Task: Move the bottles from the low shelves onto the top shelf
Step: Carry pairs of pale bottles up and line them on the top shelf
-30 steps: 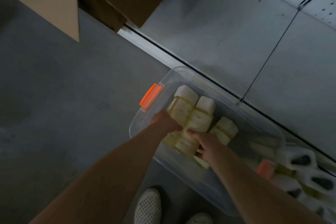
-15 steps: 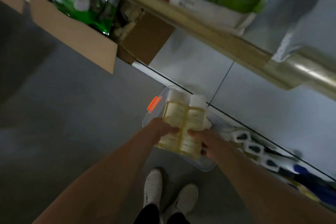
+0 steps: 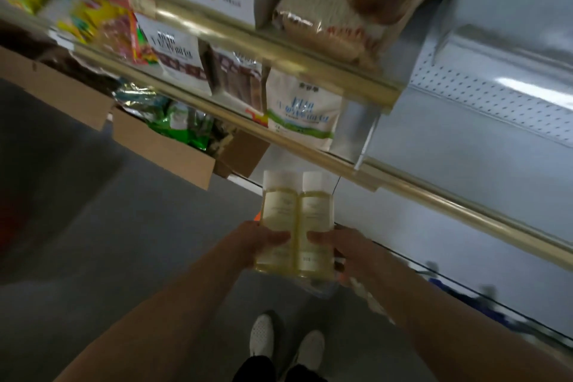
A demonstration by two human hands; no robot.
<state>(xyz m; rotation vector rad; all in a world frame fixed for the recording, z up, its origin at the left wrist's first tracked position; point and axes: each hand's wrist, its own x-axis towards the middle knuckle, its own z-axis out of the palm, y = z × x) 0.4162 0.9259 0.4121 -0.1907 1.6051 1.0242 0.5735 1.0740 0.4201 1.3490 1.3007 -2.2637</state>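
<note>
Two pale yellow bottles with white caps stand side by side in front of me, well above the floor. My left hand (image 3: 262, 239) grips the left bottle (image 3: 278, 211) around its lower half. The right bottle (image 3: 316, 211) is gripped the same way by my right hand (image 3: 338, 245). Both bottles are upright and touch each other. Below them the clear plastic bin (image 3: 319, 287) is mostly hidden by my hands and the bottles.
Gold-edged shelves (image 3: 279, 133) with bagged goods (image 3: 297, 108) run across the upper left. To the right stand bare grey shelves with a perforated back panel (image 3: 496, 96). Open cardboard boxes (image 3: 161, 146) sit on the lowest shelf at left. My shoes (image 3: 285, 341) stand on grey floor.
Both hands have lifted the two bottles out of the bin and raised them. My view has tilted up, bringing the stocked shelves into sight.
</note>
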